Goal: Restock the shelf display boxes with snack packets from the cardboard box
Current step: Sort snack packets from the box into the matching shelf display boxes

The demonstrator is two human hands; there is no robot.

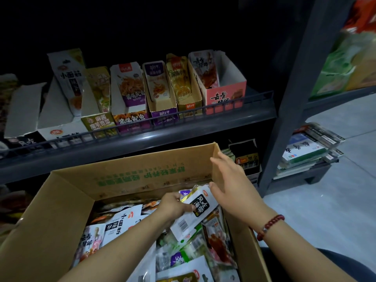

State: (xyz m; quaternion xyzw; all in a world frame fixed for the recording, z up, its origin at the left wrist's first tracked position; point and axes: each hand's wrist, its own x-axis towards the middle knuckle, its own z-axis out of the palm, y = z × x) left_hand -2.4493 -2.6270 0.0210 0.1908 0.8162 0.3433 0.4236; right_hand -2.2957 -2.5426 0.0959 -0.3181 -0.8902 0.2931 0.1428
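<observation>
cardboard box (pixel 61 200) full of snack packets; left hand (pixel 173 206) grip pinches white packet (pixel 195 212), right hand (pixel 234 184) spread.

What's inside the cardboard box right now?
The cardboard box holds a loose heap of mixed snack packets. The left hand grips a white packet with a black label on top; the right hand hovers open. The box bottom is covered.
</observation>
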